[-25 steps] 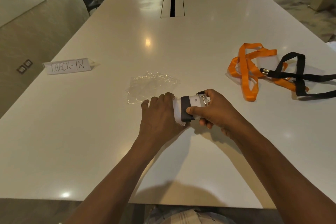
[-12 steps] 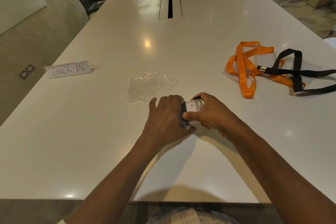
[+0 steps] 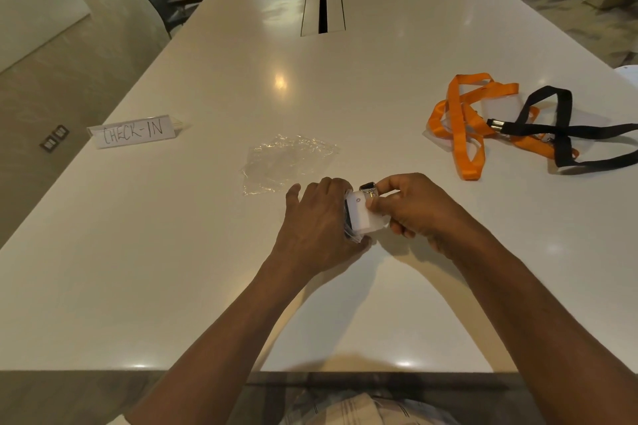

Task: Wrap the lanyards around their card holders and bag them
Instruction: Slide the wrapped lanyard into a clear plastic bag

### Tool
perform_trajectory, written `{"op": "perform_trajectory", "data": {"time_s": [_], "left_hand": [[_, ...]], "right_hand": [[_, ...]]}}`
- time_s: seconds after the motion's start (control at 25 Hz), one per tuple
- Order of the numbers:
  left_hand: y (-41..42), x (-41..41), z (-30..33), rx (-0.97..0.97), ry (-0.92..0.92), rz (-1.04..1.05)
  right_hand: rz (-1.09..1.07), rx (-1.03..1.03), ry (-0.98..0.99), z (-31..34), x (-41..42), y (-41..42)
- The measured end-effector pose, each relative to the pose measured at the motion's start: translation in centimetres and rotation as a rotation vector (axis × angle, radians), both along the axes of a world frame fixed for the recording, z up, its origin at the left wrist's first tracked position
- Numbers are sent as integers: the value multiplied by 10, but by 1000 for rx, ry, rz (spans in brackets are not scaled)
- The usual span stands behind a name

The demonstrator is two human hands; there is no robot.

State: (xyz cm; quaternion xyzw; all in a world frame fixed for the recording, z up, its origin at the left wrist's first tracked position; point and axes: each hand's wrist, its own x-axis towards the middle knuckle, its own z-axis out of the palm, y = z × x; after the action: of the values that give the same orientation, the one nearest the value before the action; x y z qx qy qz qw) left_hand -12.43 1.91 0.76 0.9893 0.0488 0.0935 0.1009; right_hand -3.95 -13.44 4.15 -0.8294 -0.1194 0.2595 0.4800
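Note:
A white card holder [image 3: 362, 217] with a black lanyard wound round it sits between both hands near the table's front. My right hand [image 3: 414, 209] pinches its right end, by the metal clip [image 3: 368, 188]. My left hand [image 3: 319, 221] curls over its left end, where clear plastic shows under the fingers. A crumpled clear bag [image 3: 288, 162] lies on the table just beyond my left hand. An orange lanyard [image 3: 462, 124] and a black lanyard [image 3: 559, 129] lie tangled at the right with clear holders under them.
A folded paper sign reading CHECK-IN [image 3: 133, 131] stands at the left of the white table [image 3: 172, 269]. A cable slot [image 3: 322, 5] runs down the table's far middle. A dark chair [image 3: 162, 2] stands off the far left edge.
My left hand has slid right over the holder's left end, covering most of the black wrap. Both hands have stayed close together over the same spot.

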Motion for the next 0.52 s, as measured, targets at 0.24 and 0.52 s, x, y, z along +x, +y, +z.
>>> {"op": "perform_trajectory", "data": {"time_s": [0.24,0.52], "left_hand": [[-10,4,4,-16,46,-47],[-8,7,8,-42,-14,-142]], "right_hand": [[-35,106,88,-11,-21,10],[-16,89,46,-2,-18,8]]}}
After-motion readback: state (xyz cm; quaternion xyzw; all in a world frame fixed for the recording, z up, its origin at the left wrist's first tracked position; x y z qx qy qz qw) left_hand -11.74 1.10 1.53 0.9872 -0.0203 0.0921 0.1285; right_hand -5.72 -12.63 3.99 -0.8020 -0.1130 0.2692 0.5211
